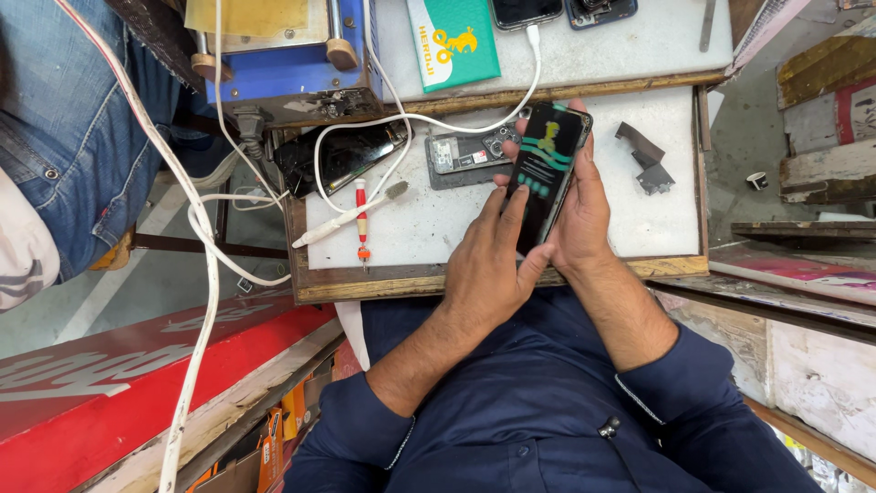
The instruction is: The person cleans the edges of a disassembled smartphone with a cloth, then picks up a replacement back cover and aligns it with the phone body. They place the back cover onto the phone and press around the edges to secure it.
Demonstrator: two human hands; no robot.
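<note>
A black smartphone [547, 169] with a lit dark screen showing green shapes is held upright in my right hand [584, 215], whose fingers wrap its back and right edge. My left hand [488, 265] rests against the phone's lower left, with fingers touching the screen. Both hands hover over the white work board [429, 228] with a wooden frame. A white cable [456, 123] runs across the board toward the phone's top.
On the board lie an opened phone body [470, 153], a cracked dark phone [338, 157], a red-and-white screwdriver [362, 219], a small brush [347, 215] and dark metal pieces [646, 155]. Behind are a blue machine [287, 68], a green box [453, 41] and more phones. A person in jeans [82, 119] sits left.
</note>
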